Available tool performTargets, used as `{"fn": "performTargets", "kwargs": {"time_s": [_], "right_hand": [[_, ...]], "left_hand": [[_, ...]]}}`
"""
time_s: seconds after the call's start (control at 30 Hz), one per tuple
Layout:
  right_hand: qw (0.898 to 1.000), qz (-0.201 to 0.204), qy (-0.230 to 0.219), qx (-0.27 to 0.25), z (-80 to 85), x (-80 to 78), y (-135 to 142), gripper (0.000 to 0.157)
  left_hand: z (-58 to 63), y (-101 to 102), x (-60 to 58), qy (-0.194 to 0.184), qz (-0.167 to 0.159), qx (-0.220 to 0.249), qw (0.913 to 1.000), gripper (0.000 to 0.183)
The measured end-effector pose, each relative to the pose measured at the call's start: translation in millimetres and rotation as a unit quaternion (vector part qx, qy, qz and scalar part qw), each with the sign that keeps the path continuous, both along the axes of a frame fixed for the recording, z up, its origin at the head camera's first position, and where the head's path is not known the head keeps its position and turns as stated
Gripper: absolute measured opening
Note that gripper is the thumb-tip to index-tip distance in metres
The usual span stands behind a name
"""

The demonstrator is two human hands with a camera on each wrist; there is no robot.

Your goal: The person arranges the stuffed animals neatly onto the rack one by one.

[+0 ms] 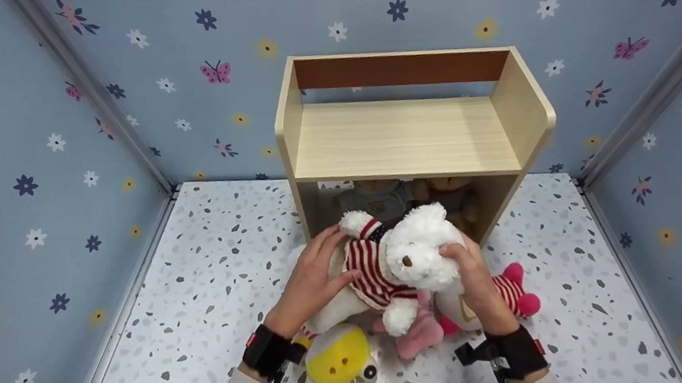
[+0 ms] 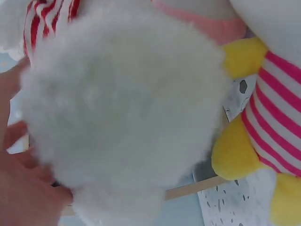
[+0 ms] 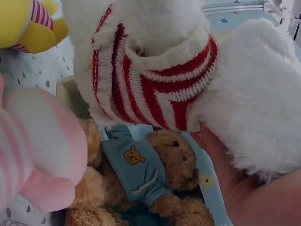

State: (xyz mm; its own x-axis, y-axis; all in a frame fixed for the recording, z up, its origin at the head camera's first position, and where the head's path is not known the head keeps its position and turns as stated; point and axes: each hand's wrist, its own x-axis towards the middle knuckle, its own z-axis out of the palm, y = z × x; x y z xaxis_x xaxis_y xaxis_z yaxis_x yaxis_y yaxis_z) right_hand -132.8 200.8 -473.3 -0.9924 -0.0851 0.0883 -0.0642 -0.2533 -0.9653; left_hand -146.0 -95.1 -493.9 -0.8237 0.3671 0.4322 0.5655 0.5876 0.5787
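Note:
A white teddy bear (image 1: 416, 256) in a red-and-white striped sweater (image 3: 164, 89) is held tilted in front of a wooden shelf unit (image 1: 398, 137). My left hand (image 1: 311, 277) grips its body, thumb on the sweater and fingers near one arm. With my right hand (image 1: 474, 272) I hold the head, thumb on its face and the other fingers mostly hidden behind. White fur fills much of the left wrist view. Two brown bears sit in the lower compartment; one, in a blue hoodie (image 3: 136, 160), shows best in the right wrist view.
Below my hands, a yellow plush toy (image 1: 337, 358) with bulging eyes, a pink plush toy (image 1: 421, 335) and one with a red-striped body (image 1: 507, 291) lie on the speckled floor (image 1: 217, 258). Flowered blue walls (image 1: 174, 119) stand behind and at both sides.

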Motion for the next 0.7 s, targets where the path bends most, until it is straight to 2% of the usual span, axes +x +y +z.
{"fn": "performTargets", "kwargs": {"time_s": [0.03, 0.1, 0.17, 0.23, 0.37, 0.47, 0.57, 0.7], "right_hand": [[1.0, 0.004, 0.005, 0.003, 0.1, -1.1, 0.7, 0.04], [1.0, 0.008, 0.017, 0.013, 0.5, -3.4, 1.8, 0.041], [0.999, 0.017, 0.028, 0.026, 1.4, -5.0, 2.5, 0.043], [0.998, 0.031, 0.038, 0.037, 2.4, -6.2, 2.8, 0.046], [0.996, 0.059, 0.054, 0.04, 4.8, -9.5, 2.0, 0.053], [0.995, 0.068, 0.066, 0.037, 6.6, -14.6, -0.5, 0.053], [0.995, 0.073, 0.069, 0.027, 8.2, -20.8, -4.8, 0.051], [0.995, 0.066, 0.067, 0.023, 11.6, -28.7, -12.8, 0.048]], "left_hand": [[0.6, 0.5, -1.4, -0.04, 0.01, 0.0, 0.9991, 0.079], [2.7, 1.7, -4.2, -0.123, 0.024, 0.0, 0.9921, 0.09], [2.7, 2.4, -7.3, -0.175, 0.024, -0.002, 0.9842, 0.094], [1.1, 2.5, -10.2, -0.213, 0.011, -0.005, 0.977, 0.094], [-6.9, 2.3, -14.5, -0.227, -0.039, -0.021, 0.9729, 0.082], [-11.9, 3.7, -15.3, -0.236, -0.056, -0.036, 0.9694, 0.075], [-17.0, 6.4, -15.2, -0.239, -0.053, -0.045, 0.9684, 0.071], [-24.6, 9.8, -15.9, -0.241, -0.026, -0.02, 0.9701, 0.068]]}}
